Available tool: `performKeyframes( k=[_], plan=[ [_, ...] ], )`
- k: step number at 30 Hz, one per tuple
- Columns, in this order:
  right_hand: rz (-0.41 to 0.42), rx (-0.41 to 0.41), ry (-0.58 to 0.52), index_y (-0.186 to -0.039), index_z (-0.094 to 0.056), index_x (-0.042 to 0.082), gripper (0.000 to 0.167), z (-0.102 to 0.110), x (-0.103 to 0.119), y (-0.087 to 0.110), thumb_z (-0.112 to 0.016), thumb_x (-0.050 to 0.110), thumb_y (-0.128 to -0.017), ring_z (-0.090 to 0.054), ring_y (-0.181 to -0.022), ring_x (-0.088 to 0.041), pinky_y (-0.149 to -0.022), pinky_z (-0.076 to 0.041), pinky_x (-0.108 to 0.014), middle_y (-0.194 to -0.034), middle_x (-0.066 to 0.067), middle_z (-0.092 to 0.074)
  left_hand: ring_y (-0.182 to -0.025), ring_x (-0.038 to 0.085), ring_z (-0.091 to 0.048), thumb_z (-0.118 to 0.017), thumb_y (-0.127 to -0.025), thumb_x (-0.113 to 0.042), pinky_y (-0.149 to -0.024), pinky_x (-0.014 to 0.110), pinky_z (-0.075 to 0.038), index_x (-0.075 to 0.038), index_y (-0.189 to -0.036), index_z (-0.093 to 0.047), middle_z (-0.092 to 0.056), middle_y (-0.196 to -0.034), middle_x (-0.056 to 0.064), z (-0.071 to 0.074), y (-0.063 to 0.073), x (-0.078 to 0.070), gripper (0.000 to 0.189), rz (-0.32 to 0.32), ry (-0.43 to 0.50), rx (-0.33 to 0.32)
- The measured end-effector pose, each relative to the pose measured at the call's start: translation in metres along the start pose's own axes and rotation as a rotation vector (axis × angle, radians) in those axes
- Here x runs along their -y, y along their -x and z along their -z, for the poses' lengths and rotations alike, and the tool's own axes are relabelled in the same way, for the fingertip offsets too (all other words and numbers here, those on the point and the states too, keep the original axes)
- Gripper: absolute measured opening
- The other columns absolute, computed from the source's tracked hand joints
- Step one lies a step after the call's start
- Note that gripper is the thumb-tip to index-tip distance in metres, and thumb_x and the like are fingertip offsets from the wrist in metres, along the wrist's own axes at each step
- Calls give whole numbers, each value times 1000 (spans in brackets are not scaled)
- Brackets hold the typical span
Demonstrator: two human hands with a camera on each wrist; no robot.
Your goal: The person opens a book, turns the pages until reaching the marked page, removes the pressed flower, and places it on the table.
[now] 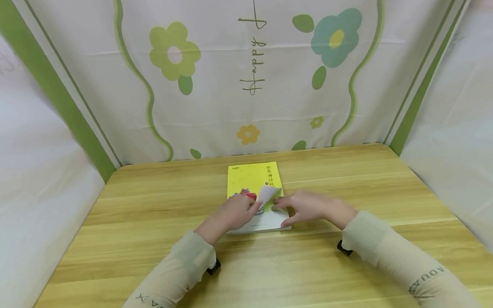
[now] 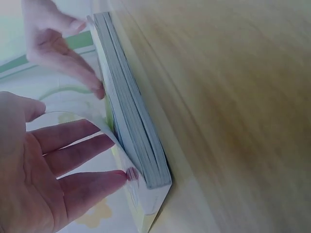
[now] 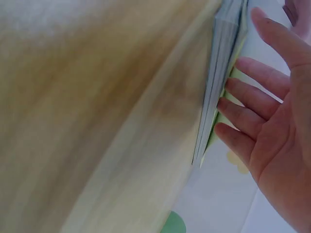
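Lying flat on the wooden table, at the centre of the head frame: a yellow book with a printed title down the upper right of its front. Set between both arms, probably for even reach from either side.

At the book's lower left, left hand with palm over the front, pinching a raised flap between thumb and fingers. Bent upward in a curve, with a pale underside in sight, seemingly to part it from the pages beneath. Hard to say from this blurred view whether front cover alone or cover plus a leaf.

At the book's right edge, right hand with fingers spread and gripping nothing; in the right wrist frame, fingertips along the upper side of the page edges, perhaps to steady the book against the pull.

Below the hands in the head frame, pale sleeves with dark lettering. Across the top, a hanging cloth printed with flowers.
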State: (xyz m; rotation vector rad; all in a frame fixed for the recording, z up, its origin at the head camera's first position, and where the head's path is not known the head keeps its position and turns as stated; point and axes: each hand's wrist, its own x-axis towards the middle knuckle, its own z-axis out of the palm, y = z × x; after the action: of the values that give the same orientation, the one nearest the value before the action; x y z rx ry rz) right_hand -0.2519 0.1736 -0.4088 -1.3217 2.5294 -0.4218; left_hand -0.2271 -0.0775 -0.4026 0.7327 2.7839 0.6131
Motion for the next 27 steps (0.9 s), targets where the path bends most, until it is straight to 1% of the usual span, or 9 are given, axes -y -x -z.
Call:
performKeyframes(
  k=[4,8,12,14,16,18,20,21,27],
  plan=[
    [-19,24,-16,-135,-68,8,58,0,4,0,-80,43,-90,-54,-134,-31,-108,-45,-46,-146,-14,-57,-79,21,-63,-53,-108,-32,-77,36,-54,0,-122,-72,-73,-97,12,3,-2,3,39,13,-1,-73],
    [-28,28,-18,-133,-70,8,55,1,6,-1,-82,39,-89,-54,-134,-31,-109,-44,-47,-145,-15,-57,-94,28,-66,-61,-105,-27,-90,41,-55,-4,-157,-41,-69,-114,18,7,-2,4,60,19,45,-162],
    [-33,29,-21,-133,-70,8,55,2,7,0,-82,36,-89,-54,-134,-33,-110,-43,-48,-146,-16,-57,-115,30,-64,-65,-102,-18,-100,41,-52,-9,-165,-18,-51,-151,19,11,-1,3,79,-9,50,-264],
    [-30,28,-20,-133,-69,7,55,2,7,0,-82,36,-88,-54,-134,-33,-110,-43,-48,-146,-16,-56,-130,33,-56,-66,-100,-12,-94,41,-55,-9,-165,-19,-36,-162,17,13,0,2,81,-30,39,-309],
    [-24,28,-15,-133,-69,8,55,3,7,0,-82,36,-88,-55,-134,-33,-109,-43,-48,-145,-16,-56,-139,38,-47,-67,-98,-8,-98,45,-53,-7,-163,-25,-26,-166,17,15,2,3,78,-60,-14,-344],
    [-19,28,-9,-133,-69,8,55,4,8,0,-83,37,-88,-55,-133,-33,-109,-44,-47,-145,-17,-56,-152,40,-22,-68,-96,-5,-108,55,-43,-6,-160,-34,-17,-169,17,19,4,3,73,-87,-102,-366],
    [-16,30,-7,-133,-70,9,56,4,8,0,-83,37,-87,-56,-132,-34,-108,-45,-47,-144,-17,-57,-154,42,-10,-68,-95,-5,-113,62,-33,-7,-157,-41,-11,-169,19,21,6,3,68,-108,-190,-379],
    [-16,31,-7,-133,-70,9,56,4,8,0,-83,37,-87,-56,-132,-33,-108,-45,-46,-144,-17,-57,-154,41,-7,-69,-94,-4,-115,66,-24,-8,-156,-44,-10,-169,19,23,7,4,67,-113,-234,-381],
    [-19,31,-7,-133,-70,9,55,3,8,-1,-83,37,-87,-58,-130,-34,-107,-46,-46,-144,-17,-57,-155,41,-5,-63,-91,9,-116,67,-18,-12,-153,-49,-9,-170,17,29,10,2,67,-146,-353,-344]
  ],
)
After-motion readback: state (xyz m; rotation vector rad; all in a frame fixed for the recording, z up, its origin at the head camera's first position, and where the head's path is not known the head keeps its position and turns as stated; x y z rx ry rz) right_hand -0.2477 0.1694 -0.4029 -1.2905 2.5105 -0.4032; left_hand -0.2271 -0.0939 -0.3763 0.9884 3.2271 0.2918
